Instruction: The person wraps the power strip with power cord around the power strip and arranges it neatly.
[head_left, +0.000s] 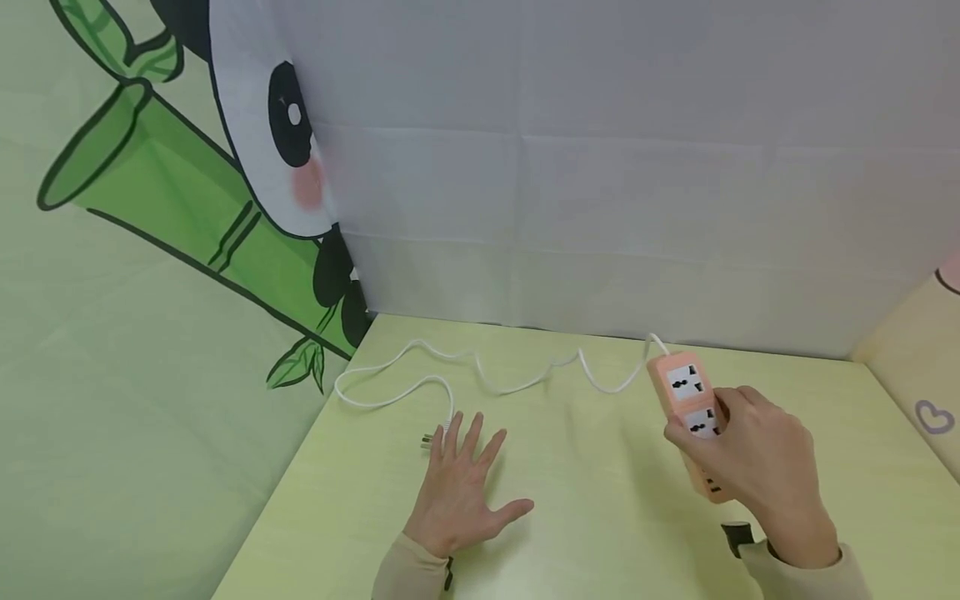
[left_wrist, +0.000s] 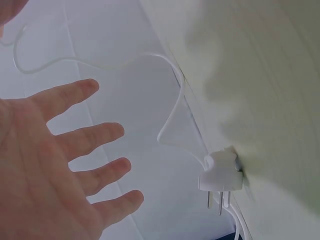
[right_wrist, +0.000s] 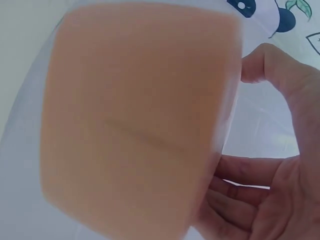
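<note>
My right hand (head_left: 772, 462) grips a peach-coloured power strip (head_left: 686, 381) with white socket faces, thumb across the front and fingers behind its far side. The strip tilts above the right part of the table, and its lower end is partly covered by the hand. In the right wrist view, the strip's plain end (right_wrist: 135, 115) fills much of the frame. My left hand (head_left: 459, 492), fingers spread and palm down, hovers beside the white plug (left_wrist: 220, 172) with metal prongs. Fingertips partly hide that plug in the head view. This hand holds nothing.
A thin white cord (head_left: 517, 389) winds from the strip's top leftward across the back of the pale yellow table (head_left: 585, 533), loops at the left and ends at the plug. A pale cloth wall (head_left: 600, 192) rises behind, and a panda-and-bamboo print (head_left: 187, 200) hangs at left.
</note>
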